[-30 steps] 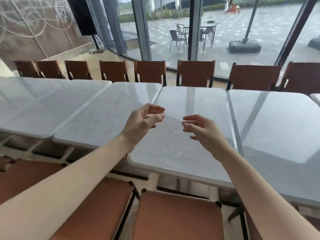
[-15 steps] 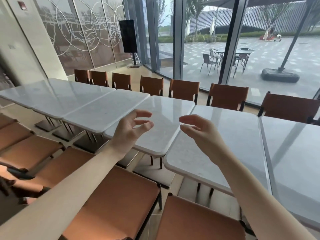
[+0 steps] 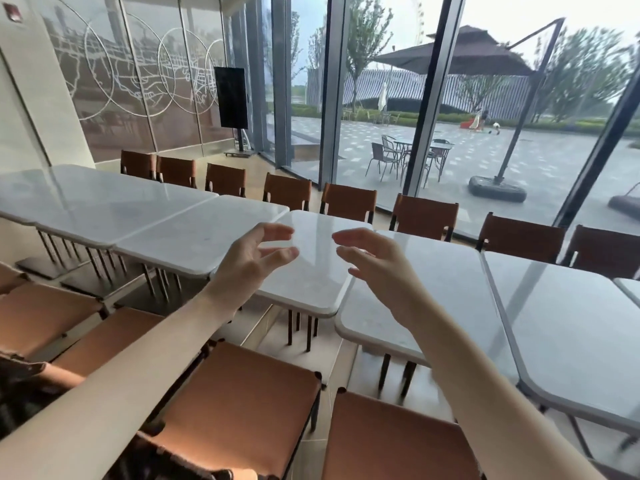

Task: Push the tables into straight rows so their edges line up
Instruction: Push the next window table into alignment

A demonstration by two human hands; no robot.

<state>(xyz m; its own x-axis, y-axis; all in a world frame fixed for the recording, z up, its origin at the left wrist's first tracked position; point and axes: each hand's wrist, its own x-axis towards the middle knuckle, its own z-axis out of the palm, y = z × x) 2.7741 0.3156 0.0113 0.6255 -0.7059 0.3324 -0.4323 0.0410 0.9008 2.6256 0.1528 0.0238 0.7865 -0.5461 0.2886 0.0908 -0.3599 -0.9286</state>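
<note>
A row of white marble-topped tables runs from the far left to the right edge. Their near edges step unevenly. The middle table (image 3: 311, 292) sits farther back than the table to its right (image 3: 460, 296), whose near corner juts toward me. Further tables lie at the left (image 3: 194, 237), far left (image 3: 86, 199) and right (image 3: 571, 327). My left hand (image 3: 254, 259) and my right hand (image 3: 375, 261) hover in the air above the middle table, palms facing each other, fingers spread and curled. Neither hand touches a table or holds anything.
Brown chairs (image 3: 424, 214) line the far side of the tables, in front of tall glass walls. More brown chair seats (image 3: 242, 403) stand close below my arms on the near side. A dark screen on a stand (image 3: 231, 98) is at the back left.
The view has lifted and swung left, showing more of the room and the row's left end. Both hands stay raised and empty, fingers spread a little wider.
</note>
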